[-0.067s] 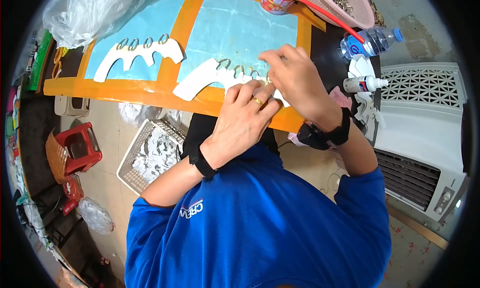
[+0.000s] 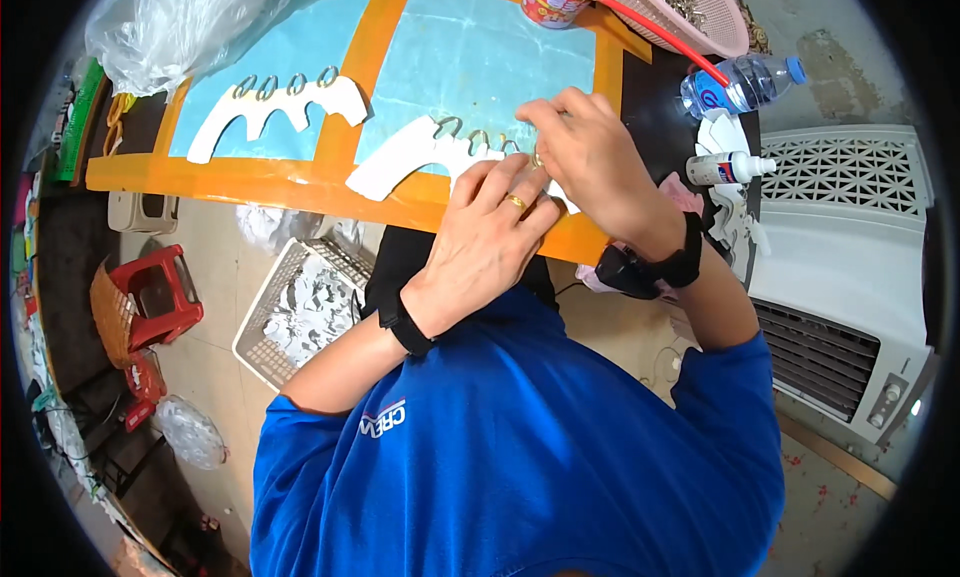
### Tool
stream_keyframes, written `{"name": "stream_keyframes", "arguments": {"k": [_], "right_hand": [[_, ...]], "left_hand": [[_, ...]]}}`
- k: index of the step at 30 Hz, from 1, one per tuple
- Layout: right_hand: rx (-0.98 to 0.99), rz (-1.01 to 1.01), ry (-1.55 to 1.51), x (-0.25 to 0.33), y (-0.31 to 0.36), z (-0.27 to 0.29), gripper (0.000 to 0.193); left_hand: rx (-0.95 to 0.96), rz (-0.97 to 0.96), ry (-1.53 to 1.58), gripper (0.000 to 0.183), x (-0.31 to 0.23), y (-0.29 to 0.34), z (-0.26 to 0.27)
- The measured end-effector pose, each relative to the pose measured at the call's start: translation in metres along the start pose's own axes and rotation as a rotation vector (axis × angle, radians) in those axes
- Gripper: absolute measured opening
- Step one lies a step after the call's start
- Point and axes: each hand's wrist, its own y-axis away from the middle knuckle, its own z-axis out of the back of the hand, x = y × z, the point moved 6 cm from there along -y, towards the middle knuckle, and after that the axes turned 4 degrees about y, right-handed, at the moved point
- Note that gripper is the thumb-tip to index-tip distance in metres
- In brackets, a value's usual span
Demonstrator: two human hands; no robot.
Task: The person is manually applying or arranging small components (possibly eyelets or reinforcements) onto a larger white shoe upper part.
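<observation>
A white scalloped strip (image 2: 393,163) lies near the front edge of the table, with several oval metal rings (image 2: 449,128) along its far edge. My left hand (image 2: 485,222), wearing a gold finger ring, holds the strip's right part down with bent fingertips; its thumb is hidden. Over the strip's right end, my right hand (image 2: 590,157) is closed in a pinch at a small metal ring (image 2: 537,161), mostly covered by the fingers. Farther left, a second white scalloped strip (image 2: 215,127) rests apart from both hands, with several metal rings along its top.
The table has blue panels and orange tape (image 2: 290,182). Around it are a plastic bag (image 2: 185,27), red tub (image 2: 550,5), pink basket (image 2: 735,17) of metal pieces, water bottle (image 2: 745,85) and white squeeze bottle (image 2: 725,168). Below stands a crate (image 2: 258,339) of white scraps; an air cooler (image 2: 840,267) is right.
</observation>
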Motion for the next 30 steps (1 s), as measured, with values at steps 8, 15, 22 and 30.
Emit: {"name": "stream_keyframes", "arguments": {"k": [8, 15, 22, 30], "right_hand": [[0.116, -0.038, -0.260, -0.024, 0.002, -0.013, 0.026], [0.099, 0.014, -0.248, -0.025, 0.009, -0.011, 0.025], [0.115, -0.078, -0.396, -0.022, 0.016, -0.007, 0.029], [0.102, -0.173, -0.519, -0.028, 0.025, -0.011, 0.028]], "left_hand": [[-0.011, -0.004, 0.053, 0.027, 0.005, 0.006, -0.006], [0.001, 0.001, 0.071, 0.029, 0.005, 0.004, -0.005], [0.012, 0.015, 0.088, 0.031, 0.007, 0.004, -0.005], [0.065, -0.009, 0.017, 0.029, 0.004, 0.003, -0.001]]}}
